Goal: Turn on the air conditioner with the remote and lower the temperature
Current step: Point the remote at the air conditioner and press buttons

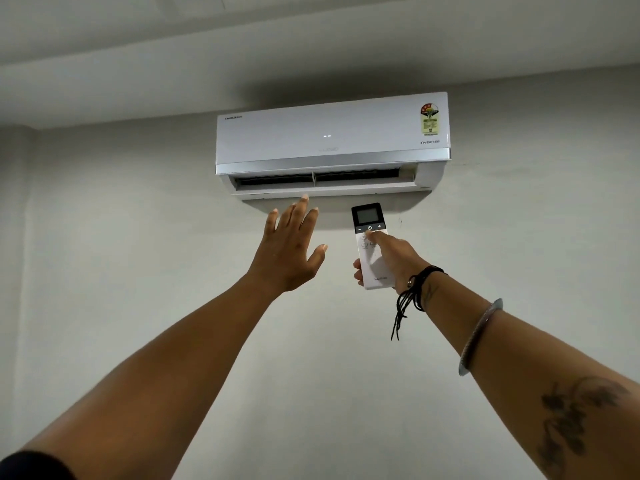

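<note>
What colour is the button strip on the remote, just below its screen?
Dark grey, against the white remote body held in the right hand; seen in the head view.

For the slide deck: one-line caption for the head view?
Right hand aims remote at wall air conditioner, thumb below its power button; open left hand raised under the vent.

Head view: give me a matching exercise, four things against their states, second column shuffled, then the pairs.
Things:
1. left hand
2. right hand
3. air conditioner
4. remote

States:
A. mounted high on the wall, louver open, two small lights showing on its front
B. held upright, screen end pointed towards the unit
C. open, fingers spread, raised just below the vent
D. closed around the white body, thumb lying on the buttons below the dark strip

Pairs: 1-C, 2-D, 3-A, 4-B
</note>
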